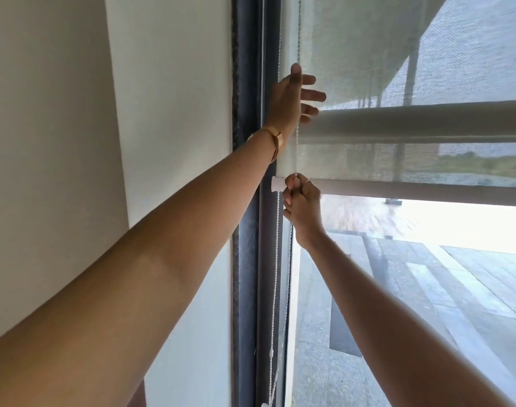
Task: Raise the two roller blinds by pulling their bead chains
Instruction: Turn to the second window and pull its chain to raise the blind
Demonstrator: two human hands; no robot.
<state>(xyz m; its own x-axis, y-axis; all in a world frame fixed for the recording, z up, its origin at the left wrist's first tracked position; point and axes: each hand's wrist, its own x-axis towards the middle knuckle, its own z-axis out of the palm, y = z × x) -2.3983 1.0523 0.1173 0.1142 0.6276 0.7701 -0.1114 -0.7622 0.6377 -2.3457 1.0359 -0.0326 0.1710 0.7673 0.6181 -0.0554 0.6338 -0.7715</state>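
Nearest to the camera, two bare forearms reach up toward the window. The right hand [302,211] is lower, just under the bottom bar [427,193] of the front roller blind [398,167]. Its fingers are curled into a fist and pinch a bead chain [297,136], which runs straight up from the fist. The left hand [292,98] is higher on the same chain. It wears a gold bracelet [273,136] on the wrist. Its fingers [312,95] are spread apart and only loosely bent; the thumb lies beside the chain, but I cannot tell if the hand really holds it.

A second bead chain [276,259] hangs free just to the left, along the dark window frame [248,201], and goes down to the bottom edge of the view.

Behind the hands, the front blind is partly raised, with clear glass under its bar. The second roller blind [368,54] is behind it, and its bottom bar [427,121] is higher. Both are of thin pale fabric. To the left is a white wall [168,113]. Far outside, grey pavement [427,289] is visible through the glass.
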